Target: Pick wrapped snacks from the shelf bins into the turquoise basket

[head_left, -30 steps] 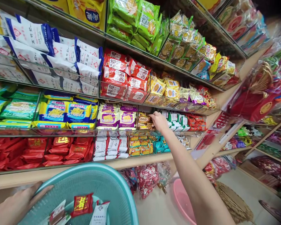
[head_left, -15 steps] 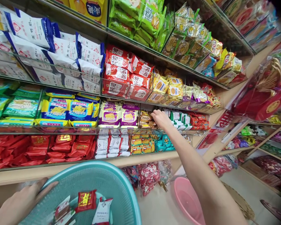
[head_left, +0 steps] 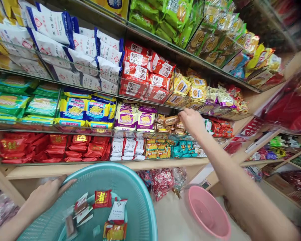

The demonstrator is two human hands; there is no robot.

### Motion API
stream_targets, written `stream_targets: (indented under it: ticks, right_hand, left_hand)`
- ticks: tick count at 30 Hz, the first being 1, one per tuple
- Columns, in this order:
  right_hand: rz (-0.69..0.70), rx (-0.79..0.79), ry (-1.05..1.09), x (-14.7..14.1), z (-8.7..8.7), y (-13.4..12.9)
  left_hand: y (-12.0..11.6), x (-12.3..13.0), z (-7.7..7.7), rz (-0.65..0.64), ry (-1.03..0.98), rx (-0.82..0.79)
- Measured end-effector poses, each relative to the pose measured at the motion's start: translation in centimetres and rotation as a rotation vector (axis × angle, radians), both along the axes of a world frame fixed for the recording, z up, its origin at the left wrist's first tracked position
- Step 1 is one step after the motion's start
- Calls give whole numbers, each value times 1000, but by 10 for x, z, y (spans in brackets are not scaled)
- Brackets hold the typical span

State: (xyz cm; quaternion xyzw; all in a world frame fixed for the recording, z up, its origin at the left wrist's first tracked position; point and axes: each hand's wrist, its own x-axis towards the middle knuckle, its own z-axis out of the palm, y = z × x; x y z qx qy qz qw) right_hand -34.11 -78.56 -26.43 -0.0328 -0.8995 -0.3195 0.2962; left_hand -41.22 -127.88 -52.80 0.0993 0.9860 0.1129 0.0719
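My left hand [head_left: 46,195] is closed on the rim of a turquoise perforated plastic basket [head_left: 146,201], thumb over the edge. Inside it lie a red wrapped sweet [head_left: 102,198], a white packet [head_left: 117,210], an orange-brown packet [head_left: 114,231] and several small wrapped pieces. Up at the middle shelf, my right hand [head_left: 192,123] reaches into a compartment of brown-gold wrapped snacks [head_left: 161,129]. Its fingers are pinched at the end of one brown snack packet [head_left: 171,119], raised above the others; the fingertips are partly hidden.
Purple-and-cream biscuit packets [head_left: 145,118] stand left of that compartment, small red packets [head_left: 222,128] to the right. A glass shelf edge [head_left: 137,134] runs along the front. Below, a pink basin [head_left: 208,212] rests on the floor beside bagged goods [head_left: 163,182].
The view has shifted, showing more of the basket's inside. My right hand has drawn up a brown snack packet at the compartment. My left hand keeps its hold on the basket rim.
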Motion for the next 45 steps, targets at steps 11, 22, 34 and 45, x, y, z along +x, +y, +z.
stream_targets:
  ticks: [11,22,34,45]
  right_hand:
    - [233,-272,-563,97,-75,-147]
    - [562,-834,-1044,113,-221,-266]
    - [648,-1027,-1096,116,-283,-293]
    - [530,-1103,-1205,115,-298,-300]
  left_hand:
    - [13,16,16,-58,55,-101]
    - [15,23,20,-75,87,-102]
    - [12,21,12,-33,87,-71]
    - [11,26,16,-61,115,-128]
